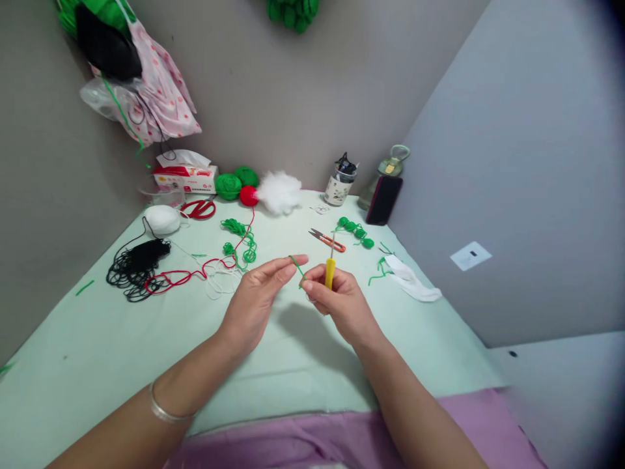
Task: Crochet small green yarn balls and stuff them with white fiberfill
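Observation:
Over the middle of the table, my left hand (pixel 256 296) has a strand of green yarn (pixel 298 268) looped about its outstretched forefinger, with the thumb pressed close. The short strand runs across to the pinched fingertips of my right hand (pixel 344 299). That hand also grips a crochet hook (pixel 331 273) by its yellow handle, its thin metal shaft pointing up and away from me. Just beyond the hook lie orange-handled thread snips (pixel 334 247) and a row of small green crocheted balls (pixel 360 233).
At left are tangled black yarn (pixel 141 260), red yarn (pixel 178 279), a white yarn ball (pixel 163 220) and red scissors (pixel 199 209). Along the back stand a tissue box (pixel 188 179), white stuffing (pixel 280 192), a pen cup (pixel 338 189) and a phone (pixel 385 200). A white piece (pixel 415 283) lies right.

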Motion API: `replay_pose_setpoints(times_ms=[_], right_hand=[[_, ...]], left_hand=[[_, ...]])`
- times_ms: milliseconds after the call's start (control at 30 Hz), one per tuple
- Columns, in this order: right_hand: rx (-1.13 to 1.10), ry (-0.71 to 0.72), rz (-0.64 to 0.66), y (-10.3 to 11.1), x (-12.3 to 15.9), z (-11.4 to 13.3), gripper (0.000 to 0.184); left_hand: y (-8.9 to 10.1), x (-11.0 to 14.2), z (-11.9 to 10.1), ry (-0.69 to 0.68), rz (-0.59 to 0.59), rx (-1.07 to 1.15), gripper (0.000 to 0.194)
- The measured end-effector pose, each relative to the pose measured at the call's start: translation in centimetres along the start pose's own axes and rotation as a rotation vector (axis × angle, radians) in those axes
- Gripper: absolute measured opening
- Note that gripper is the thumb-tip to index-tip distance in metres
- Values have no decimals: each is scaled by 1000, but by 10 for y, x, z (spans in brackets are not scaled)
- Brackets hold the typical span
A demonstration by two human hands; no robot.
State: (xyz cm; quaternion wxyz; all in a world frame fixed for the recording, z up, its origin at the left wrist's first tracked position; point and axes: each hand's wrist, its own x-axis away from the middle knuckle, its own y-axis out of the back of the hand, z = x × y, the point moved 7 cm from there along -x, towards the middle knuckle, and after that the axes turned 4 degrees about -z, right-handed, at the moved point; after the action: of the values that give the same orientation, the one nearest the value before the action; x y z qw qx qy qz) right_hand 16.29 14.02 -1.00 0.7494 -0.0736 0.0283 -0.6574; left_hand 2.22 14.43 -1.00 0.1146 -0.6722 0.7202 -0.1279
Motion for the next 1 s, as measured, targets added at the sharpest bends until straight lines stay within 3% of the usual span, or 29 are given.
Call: replay_pose_setpoints(times_ms=[100, 267, 600, 833, 1000], right_hand=[[13, 39, 1, -1, 0, 0, 23], [-15, 61, -35, 4, -2, 1, 22], [-10, 129, -209, 9, 1, 3, 29], [193, 305, -430, 14, 15, 14, 15], [257, 360, -390, 9, 17, 15, 10]], left_hand=[[0, -2, 7, 101, -63, 171, 16], [14, -6, 1, 21, -129, 119, 12], [-5, 3, 16, 67, -17, 35, 27], [-10, 13, 19, 96, 23, 94, 34], [-9, 14, 18, 98, -6, 105, 32]])
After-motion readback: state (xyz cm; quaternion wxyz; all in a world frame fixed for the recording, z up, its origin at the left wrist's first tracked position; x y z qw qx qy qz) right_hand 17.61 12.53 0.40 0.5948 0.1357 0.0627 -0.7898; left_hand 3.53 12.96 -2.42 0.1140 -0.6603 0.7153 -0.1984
